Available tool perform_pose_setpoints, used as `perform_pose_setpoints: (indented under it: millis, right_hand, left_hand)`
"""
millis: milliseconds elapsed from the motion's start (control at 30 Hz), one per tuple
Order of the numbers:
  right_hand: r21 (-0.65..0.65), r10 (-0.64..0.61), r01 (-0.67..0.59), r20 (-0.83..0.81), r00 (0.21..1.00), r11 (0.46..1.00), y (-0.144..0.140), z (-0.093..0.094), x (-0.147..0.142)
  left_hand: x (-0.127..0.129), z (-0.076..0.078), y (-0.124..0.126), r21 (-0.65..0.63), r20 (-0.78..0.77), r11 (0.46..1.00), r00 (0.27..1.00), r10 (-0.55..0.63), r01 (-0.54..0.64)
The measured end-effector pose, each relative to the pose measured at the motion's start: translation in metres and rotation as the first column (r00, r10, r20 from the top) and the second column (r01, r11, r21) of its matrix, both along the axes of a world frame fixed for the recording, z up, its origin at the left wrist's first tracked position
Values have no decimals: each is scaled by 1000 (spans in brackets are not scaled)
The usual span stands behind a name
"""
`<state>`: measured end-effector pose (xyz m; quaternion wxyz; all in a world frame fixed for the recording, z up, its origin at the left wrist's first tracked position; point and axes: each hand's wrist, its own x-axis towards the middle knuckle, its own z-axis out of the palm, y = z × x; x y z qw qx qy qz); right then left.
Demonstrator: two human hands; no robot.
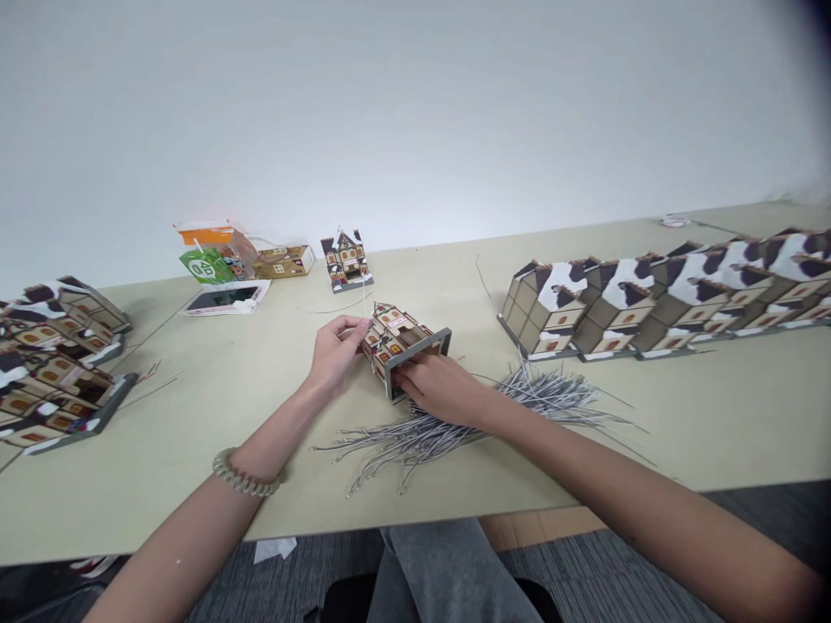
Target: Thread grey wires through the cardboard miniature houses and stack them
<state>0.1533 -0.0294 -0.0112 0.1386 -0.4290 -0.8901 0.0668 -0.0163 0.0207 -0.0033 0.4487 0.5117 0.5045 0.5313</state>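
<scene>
We've got the little model house [399, 342] tipped on its side mid-surface [260, 381], our right hand [436, 387] gripping its base while our left hand [336, 350] pinches its roof end, apparently fitting a wire from the gray pile [454, 428], which wants careful threading.

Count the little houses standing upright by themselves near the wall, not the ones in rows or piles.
1: a small upright model house stands alone at the table's far edge, right of the orange-and-green packet. Others may be hidden among the piles.
</scene>
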Motion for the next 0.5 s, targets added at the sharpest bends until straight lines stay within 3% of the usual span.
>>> perform_pose_setpoints:
  millis: [500]
  right_hand:
    - [-101, 50, -66, -157, 986, 993, -6, 12, 5]
  left_hand:
    - [-12, 2, 7, -46, 1, 999, 1000, -22, 22]
